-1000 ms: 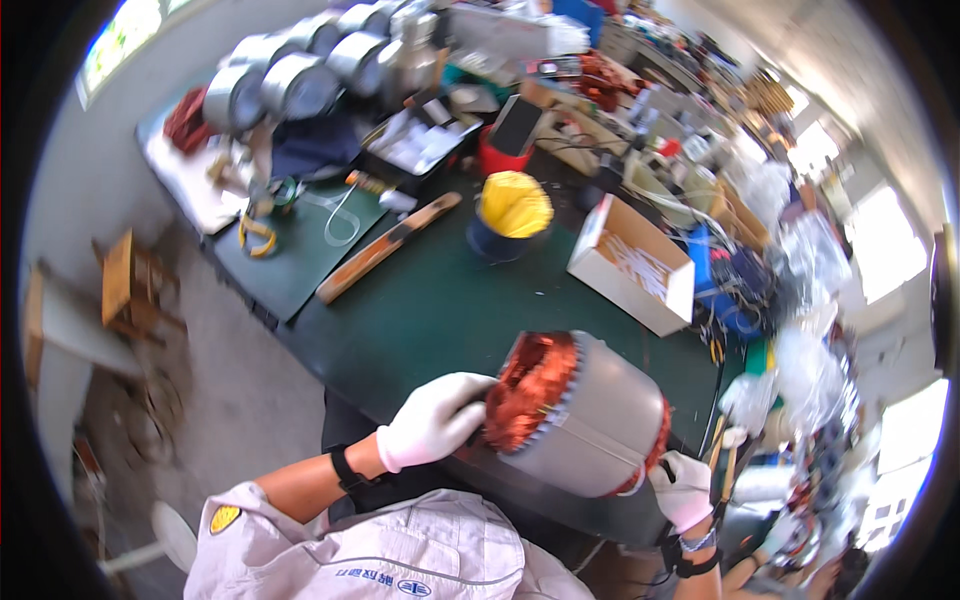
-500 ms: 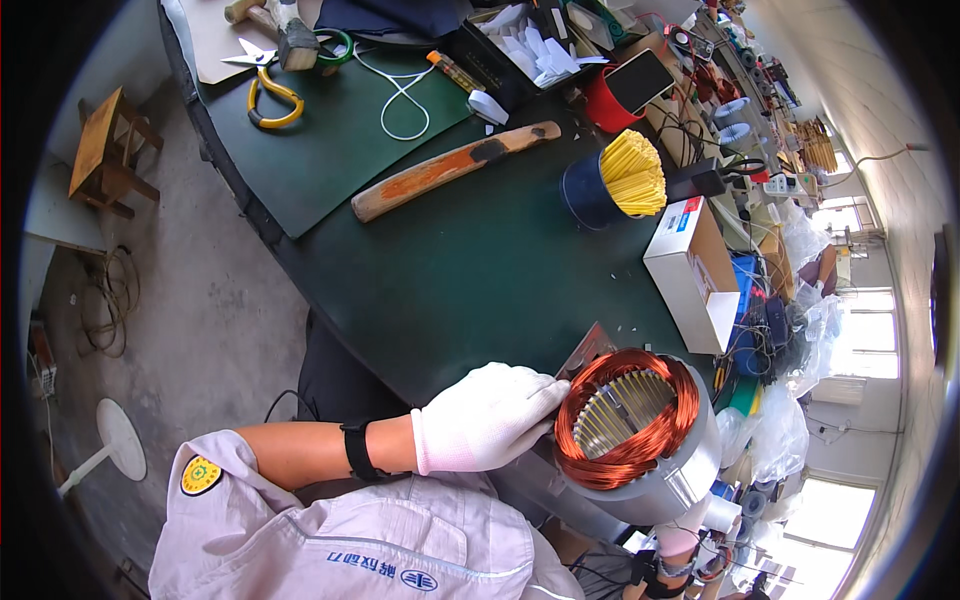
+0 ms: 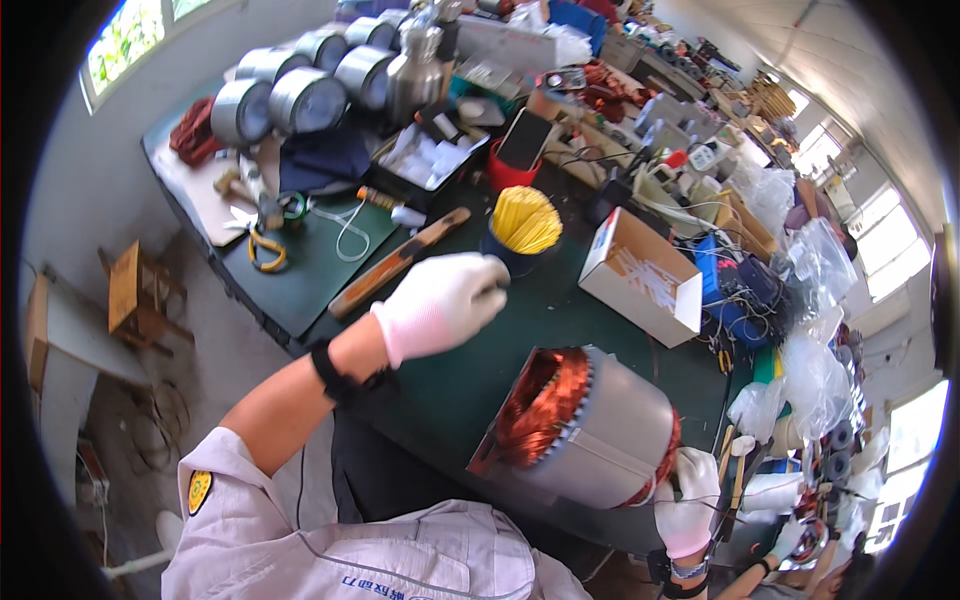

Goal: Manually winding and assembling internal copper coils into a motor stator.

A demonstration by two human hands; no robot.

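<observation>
I see dark green table (image 3: 440, 390) in cluttered room, grey floor (image 3: 230, 345) beyond left edge, bright windows (image 3: 885, 245) far right. Hands apart. Left hand (image 3: 447, 308) above table, near cup (image 3: 510, 262) of yellow strips; I cannot tell if it grasps anything. Right hand (image 3: 686, 505) touches right end of copper-wound cylinder (image 3: 622, 425), grip hidden. Cylinder tilted at near edge; green surface shows between it and white box (image 3: 630, 300).

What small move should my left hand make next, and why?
Probably bring your left hand to the yellow strips and take one: it is beside their dark cup and clear of the copper-wound cylinder, while your right hand is at the cylinder's right end.
</observation>
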